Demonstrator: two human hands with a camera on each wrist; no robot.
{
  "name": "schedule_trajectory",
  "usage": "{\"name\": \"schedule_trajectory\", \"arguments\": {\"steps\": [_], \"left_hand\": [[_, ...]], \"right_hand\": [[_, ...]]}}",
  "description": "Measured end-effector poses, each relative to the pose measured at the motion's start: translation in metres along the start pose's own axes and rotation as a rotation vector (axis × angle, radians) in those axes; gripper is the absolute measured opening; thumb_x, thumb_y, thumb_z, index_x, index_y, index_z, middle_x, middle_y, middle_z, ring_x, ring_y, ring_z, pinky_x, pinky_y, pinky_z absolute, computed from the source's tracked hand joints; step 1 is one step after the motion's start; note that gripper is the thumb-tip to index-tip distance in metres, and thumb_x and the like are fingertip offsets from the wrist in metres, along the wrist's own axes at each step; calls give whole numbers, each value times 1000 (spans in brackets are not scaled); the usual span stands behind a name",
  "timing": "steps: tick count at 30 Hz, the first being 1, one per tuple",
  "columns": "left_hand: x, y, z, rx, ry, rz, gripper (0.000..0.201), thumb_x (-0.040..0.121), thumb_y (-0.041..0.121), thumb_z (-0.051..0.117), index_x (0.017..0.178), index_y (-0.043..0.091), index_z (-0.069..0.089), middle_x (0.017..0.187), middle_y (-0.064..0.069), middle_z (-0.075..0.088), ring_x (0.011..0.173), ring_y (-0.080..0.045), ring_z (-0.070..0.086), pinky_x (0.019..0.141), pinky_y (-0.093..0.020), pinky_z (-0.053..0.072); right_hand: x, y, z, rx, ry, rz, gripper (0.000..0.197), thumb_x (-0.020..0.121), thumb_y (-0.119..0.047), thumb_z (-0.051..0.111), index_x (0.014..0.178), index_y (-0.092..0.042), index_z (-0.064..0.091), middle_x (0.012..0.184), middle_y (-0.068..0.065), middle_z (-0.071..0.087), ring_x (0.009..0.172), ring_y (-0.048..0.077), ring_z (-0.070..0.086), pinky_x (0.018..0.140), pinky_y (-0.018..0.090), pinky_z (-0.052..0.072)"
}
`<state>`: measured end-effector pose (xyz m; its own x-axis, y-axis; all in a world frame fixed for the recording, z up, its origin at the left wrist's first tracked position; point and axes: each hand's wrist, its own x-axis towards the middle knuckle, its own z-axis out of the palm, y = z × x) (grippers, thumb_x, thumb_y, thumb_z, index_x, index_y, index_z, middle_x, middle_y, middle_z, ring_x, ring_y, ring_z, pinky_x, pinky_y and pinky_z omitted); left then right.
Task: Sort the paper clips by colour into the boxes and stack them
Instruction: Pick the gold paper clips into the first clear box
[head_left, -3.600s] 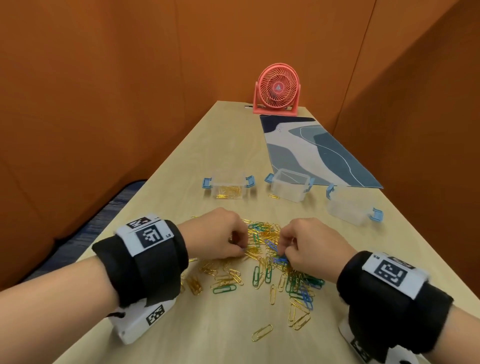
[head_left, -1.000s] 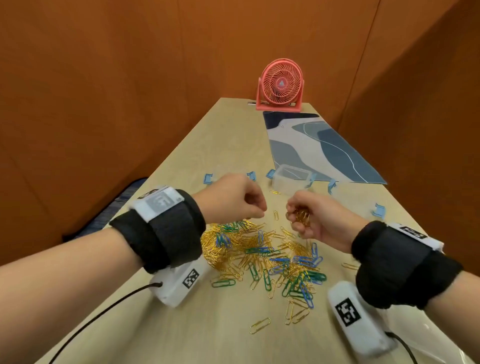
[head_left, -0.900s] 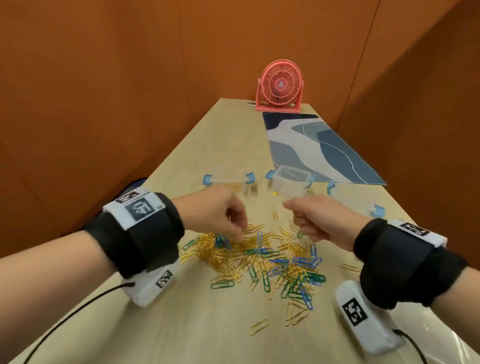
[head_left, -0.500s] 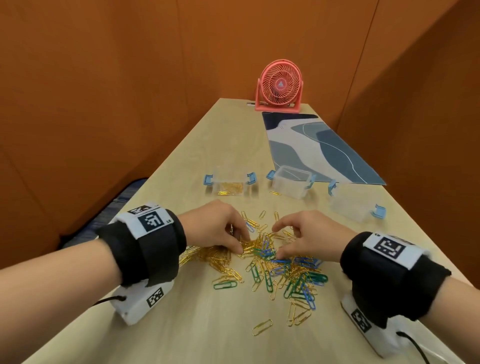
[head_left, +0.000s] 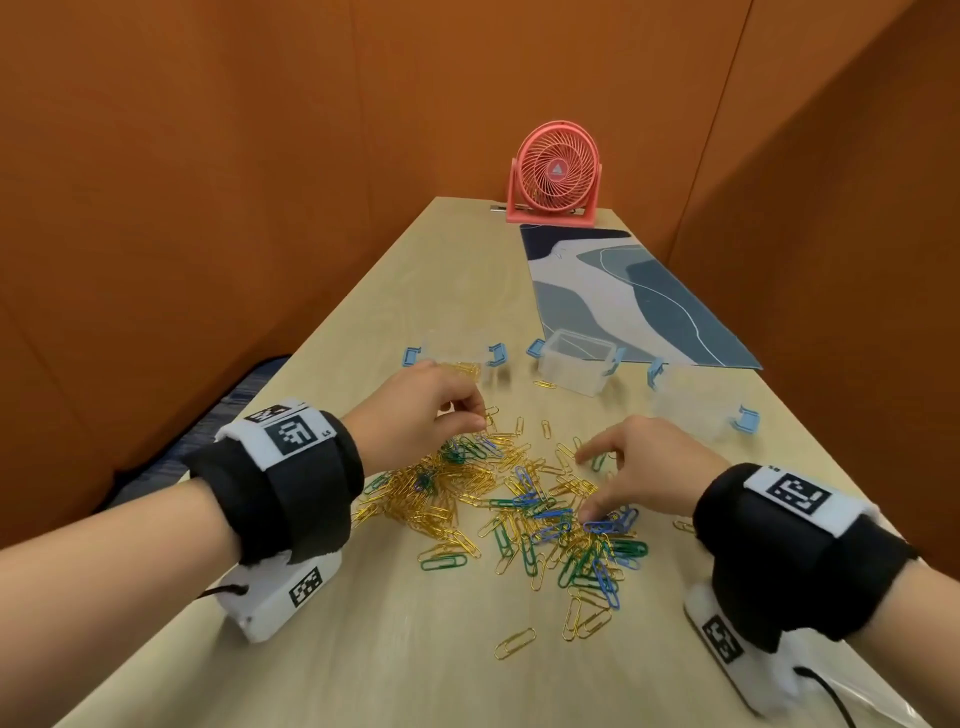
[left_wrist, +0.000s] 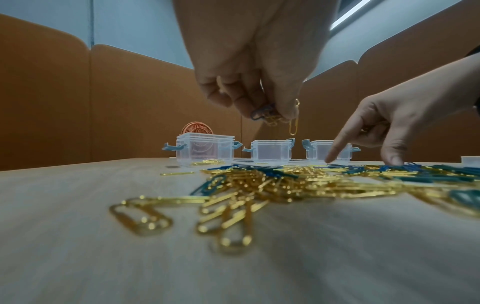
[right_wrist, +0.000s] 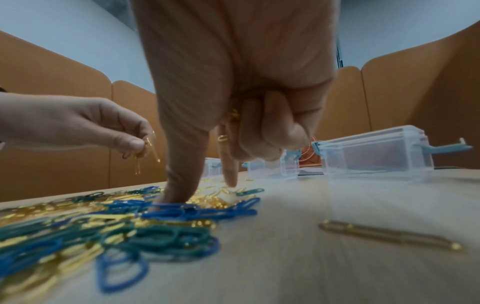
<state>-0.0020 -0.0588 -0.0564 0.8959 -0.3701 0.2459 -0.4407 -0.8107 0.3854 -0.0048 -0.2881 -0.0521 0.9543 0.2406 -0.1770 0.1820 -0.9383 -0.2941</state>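
Observation:
A mixed pile of gold, blue and green paper clips (head_left: 519, 499) lies on the wooden table. Behind it stand three clear boxes with blue latches: the left box (head_left: 457, 364) holds gold clips, then the middle box (head_left: 574, 364) and the right box (head_left: 691, 410). My left hand (head_left: 480, 421) is raised just above the pile's far left side and pinches a small bunch of gold clips with one blue clip (left_wrist: 272, 118). My right hand (head_left: 587, 488) touches the pile with thumb and forefinger. Its other fingers (right_wrist: 270, 133) are curled round some gold clips.
A pink fan (head_left: 556, 182) stands at the table's far end, with a blue patterned mat (head_left: 623, 296) in front of it. Orange partitions close in both sides. Single gold clips lie apart from the pile, one near the front (head_left: 514, 643) and one at the right (right_wrist: 389, 236).
Half a second ago both hands were down on the pile. The left hand has since lifted away from me with a pinch of clips. The right hand has spread its thumb and forefinger.

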Motion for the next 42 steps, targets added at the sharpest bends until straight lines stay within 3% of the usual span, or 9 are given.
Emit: {"name": "schedule_trajectory", "arguments": {"steps": [4,8,11,19,27,32,35,38,42], "left_hand": [[-1,5,2,-113,-22,-18,9,90,25,59,91,19,65,86,9,61,79,-4,53,65,-8,38],[-3,9,2,-226,-48,-58,15,90,19,58,103,16,65,84,13,60,76,2,56,70,-6,43],[-3,11,0,-266,-169,-118,19,96,18,47,108,13,60,81,6,57,71,-5,57,71,-18,49],[5,25,-9,-1046,-368,-596,29,98,14,33,82,6,56,68,-4,48,55,-13,47,43,-19,41],[15,45,4,-1257,-577,-766,49,102,30,24,93,-3,59,80,-17,66,67,-24,67,62,-29,57],[14,56,14,-1533,-466,-731,39,101,17,23,101,2,59,75,-17,67,74,-30,67,68,-37,58],[14,50,15,-1484,-386,-791,36,102,23,28,96,3,57,67,-11,65,67,-22,64,58,-28,58],[15,41,12,-1283,-436,-799,39,100,29,34,80,7,59,62,-4,59,50,-12,55,45,-17,49],[24,27,-5,-1061,-461,-787,32,98,26,43,72,13,57,57,1,54,44,-6,46,41,-12,40]], "right_hand": [[3,-2,3,55,-29,-4,73,61,-41,82,128,-27,55,126,-1,58,114,16,51,91,26,40],[8,-8,4,131,1,-29,29,66,-27,82,92,-18,73,76,-11,56,75,8,49,56,15,33],[10,-11,8,124,-27,-38,16,75,-25,76,84,-13,71,60,-12,50,56,0,43,46,11,27],[4,-5,-2,216,-96,-40,16,91,-28,56,88,-15,66,65,-9,52,57,2,45,52,14,34],[-8,-29,-23,672,-228,-135,13,94,-18,52,81,-14,52,58,-2,42,44,5,38,45,14,34],[-5,-40,-23,510,-83,-298,4,89,-17,60,88,-21,62,83,-6,63,74,4,57,73,15,45],[-4,-33,-26,565,68,-323,10,88,-15,61,87,-24,65,88,-5,68,78,3,61,75,14,46],[-4,-21,-27,490,203,-226,12,86,-11,61,82,-21,65,74,-6,65,67,5,59,56,5,42],[-9,-11,-16,89,9,-38,22,77,-27,74,92,-11,69,78,-6,62,71,6,55,56,11,39]]}}
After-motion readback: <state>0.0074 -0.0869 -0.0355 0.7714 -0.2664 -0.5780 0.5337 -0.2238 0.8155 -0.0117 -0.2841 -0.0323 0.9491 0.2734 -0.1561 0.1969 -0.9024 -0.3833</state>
